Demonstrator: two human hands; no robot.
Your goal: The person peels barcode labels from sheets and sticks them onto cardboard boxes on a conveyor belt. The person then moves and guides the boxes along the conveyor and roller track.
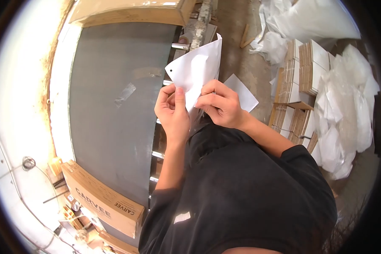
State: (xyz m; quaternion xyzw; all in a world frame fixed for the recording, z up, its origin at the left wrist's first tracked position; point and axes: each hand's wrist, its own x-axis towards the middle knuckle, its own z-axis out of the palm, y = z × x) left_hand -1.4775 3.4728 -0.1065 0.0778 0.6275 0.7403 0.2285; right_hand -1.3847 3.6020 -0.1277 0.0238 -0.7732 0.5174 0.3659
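A white sheet or bag [199,65], with a small dark hole near its left corner, is held up in front of my body at the upper middle. My left hand [172,108] pinches its lower left edge between thumb and fingers. Close beside it, my right hand [220,103] has its fingers closed on the lower right edge. The two hands are a small gap apart. Clear plastic seems to hang just below them. Beyond my right hand, another white sheet [241,91] lies lower down.
Left of my hands is a dark flat surface [114,97] with a scrap of clear tape [126,94]. Cardboard boxes stand at its far end [131,12] and near end [103,199]. On the right are stacked folded cartons [294,80] and bundled clear plastic [343,110].
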